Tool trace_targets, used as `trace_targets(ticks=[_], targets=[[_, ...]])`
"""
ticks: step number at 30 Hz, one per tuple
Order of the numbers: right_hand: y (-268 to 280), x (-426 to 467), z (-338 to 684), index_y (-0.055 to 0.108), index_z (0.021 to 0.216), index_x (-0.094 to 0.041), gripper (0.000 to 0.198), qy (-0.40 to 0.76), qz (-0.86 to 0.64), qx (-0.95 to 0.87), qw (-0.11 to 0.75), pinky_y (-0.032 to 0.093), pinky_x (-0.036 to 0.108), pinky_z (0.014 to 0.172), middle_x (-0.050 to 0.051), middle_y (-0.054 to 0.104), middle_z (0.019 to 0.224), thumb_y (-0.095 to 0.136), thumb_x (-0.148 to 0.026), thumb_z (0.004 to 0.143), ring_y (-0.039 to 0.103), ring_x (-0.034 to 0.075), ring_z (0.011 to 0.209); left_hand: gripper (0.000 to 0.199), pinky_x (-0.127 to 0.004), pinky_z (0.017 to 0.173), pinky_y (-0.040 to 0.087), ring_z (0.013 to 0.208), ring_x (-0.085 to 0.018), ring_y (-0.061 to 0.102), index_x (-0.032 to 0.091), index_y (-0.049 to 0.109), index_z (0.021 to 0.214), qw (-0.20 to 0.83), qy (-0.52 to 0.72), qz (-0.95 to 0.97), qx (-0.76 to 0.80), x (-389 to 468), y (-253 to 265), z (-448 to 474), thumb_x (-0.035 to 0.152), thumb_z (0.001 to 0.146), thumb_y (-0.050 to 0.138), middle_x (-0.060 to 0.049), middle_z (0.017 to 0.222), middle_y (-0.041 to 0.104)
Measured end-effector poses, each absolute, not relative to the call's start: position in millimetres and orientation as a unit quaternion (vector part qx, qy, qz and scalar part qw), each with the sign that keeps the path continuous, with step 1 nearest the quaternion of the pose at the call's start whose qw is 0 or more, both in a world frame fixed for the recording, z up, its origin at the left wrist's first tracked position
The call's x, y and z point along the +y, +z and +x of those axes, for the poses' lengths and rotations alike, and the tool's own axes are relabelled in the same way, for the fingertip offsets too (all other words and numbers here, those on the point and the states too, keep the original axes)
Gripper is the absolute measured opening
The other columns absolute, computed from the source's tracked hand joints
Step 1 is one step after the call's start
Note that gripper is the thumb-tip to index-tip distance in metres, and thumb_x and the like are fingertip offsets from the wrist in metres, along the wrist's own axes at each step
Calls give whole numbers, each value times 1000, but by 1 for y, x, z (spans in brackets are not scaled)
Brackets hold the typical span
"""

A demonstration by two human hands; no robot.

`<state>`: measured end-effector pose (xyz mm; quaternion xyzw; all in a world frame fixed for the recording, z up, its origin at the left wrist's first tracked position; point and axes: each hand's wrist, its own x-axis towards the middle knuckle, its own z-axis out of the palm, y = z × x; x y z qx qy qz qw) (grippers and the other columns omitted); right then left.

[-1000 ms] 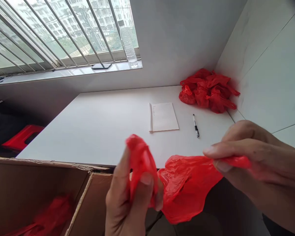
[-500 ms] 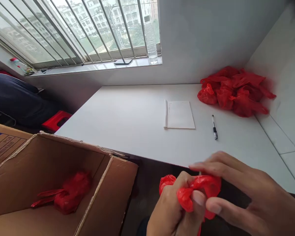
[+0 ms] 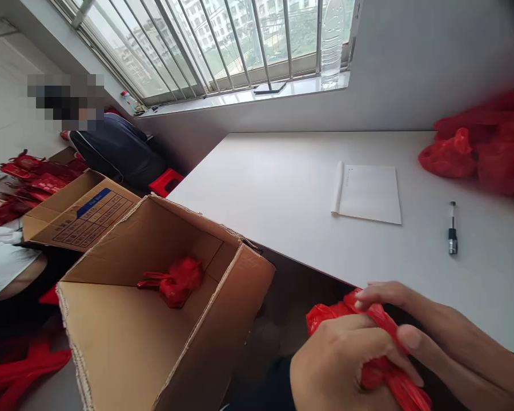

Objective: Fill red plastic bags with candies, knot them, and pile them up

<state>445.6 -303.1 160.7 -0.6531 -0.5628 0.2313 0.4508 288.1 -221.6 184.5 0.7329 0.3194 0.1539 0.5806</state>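
Observation:
A red plastic bag (image 3: 383, 374) is bunched up in my left hand (image 3: 342, 359), low at the right in front of the table. The fingers of that hand are wrapped round it, and a twisted end sticks out below. My right hand (image 3: 437, 337) touches the same bag from the right, its thumb and fingers on either side of a stretched red strand. Whatever the bag contains is hidden. Another red bag (image 3: 177, 282), knotted with its handles sticking out, lies inside the open cardboard box (image 3: 124, 331) to the left.
On the white table (image 3: 261, 188) lie a notepad (image 3: 368, 193), a pen (image 3: 453, 231) and a heap of red bags (image 3: 492, 148). A water bottle (image 3: 332, 48) stands on the windowsill. Beyond the box are a second carton (image 3: 89, 214), a seated person (image 3: 115, 148) and red stools.
The view has swung left, so more of the box and the room shows. My left hand has turned over the bag, and my right fingers have come onto its strand.

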Motion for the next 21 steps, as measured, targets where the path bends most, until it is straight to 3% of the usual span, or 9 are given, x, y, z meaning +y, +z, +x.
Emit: trace_targets(ticks=[3, 5, 8, 11, 14, 16, 21], targets=[[167, -287, 446, 66, 114, -26, 40, 428, -603, -524, 423, 58, 32, 82, 5, 71, 98, 30, -43, 106, 68, 20, 89, 24, -27, 59, 45, 68, -16, 61, 21, 73, 80, 483, 145, 827, 247, -205, 182, 283, 1, 71, 62, -3, 77, 69], [164, -281, 446, 64, 118, -24, 41, 472, -593, -485, 437, 54, 33, 85, 5, 71, 99, 30, -43, 107, 67, 19, 89, 34, -25, 63, 48, 72, -14, 61, 19, 69, 95, 424, 212, 862, 178, -190, 174, 279, -4, 74, 55, -3, 86, 68], [153, -277, 449, 59, 127, -22, 35, 509, -561, -482, 440, 50, 28, 77, 4, 69, 97, 42, -42, 105, 62, 16, 81, 40, -22, 72, 52, 85, -13, 64, 17, 67, 108, 370, 323, 864, 110, -177, 156, 276, -9, 82, 50, -6, 101, 68], [145, -275, 453, 63, 116, -18, 32, 556, -521, -482, 433, 42, 24, 62, 2, 64, 85, 47, -43, 103, 51, 12, 67, 42, -23, 77, 55, 95, -14, 65, 16, 68, 115, 338, 365, 862, 101, -175, 141, 273, -10, 85, 53, -9, 109, 64], [143, -274, 457, 61, 105, -17, 32, 587, -509, -455, 435, 36, 23, 56, -1, 58, 77, 51, -47, 101, 45, 10, 62, 43, -24, 74, 56, 94, -14, 64, 16, 68, 117, 325, 370, 862, 116, -176, 138, 270, -9, 86, 52, -9, 109, 62], [145, -274, 458, 59, 103, -17, 29, 589, -515, -456, 424, 39, 24, 58, 0, 60, 77, 53, -45, 100, 48, 11, 64, 45, -25, 74, 57, 93, -14, 64, 17, 68, 120, 333, 366, 861, 115, -174, 140, 270, -8, 87, 51, -8, 107, 62], [152, -276, 457, 57, 99, -20, 13, 499, -549, -490, 457, 49, 30, 76, 6, 66, 108, 55, -33, 99, 61, 16, 88, 50, -27, 77, 58, 98, -17, 66, 19, 64, 132, 357, 324, 873, 74, -166, 144, 273, -5, 89, 56, -10, 111, 66]])
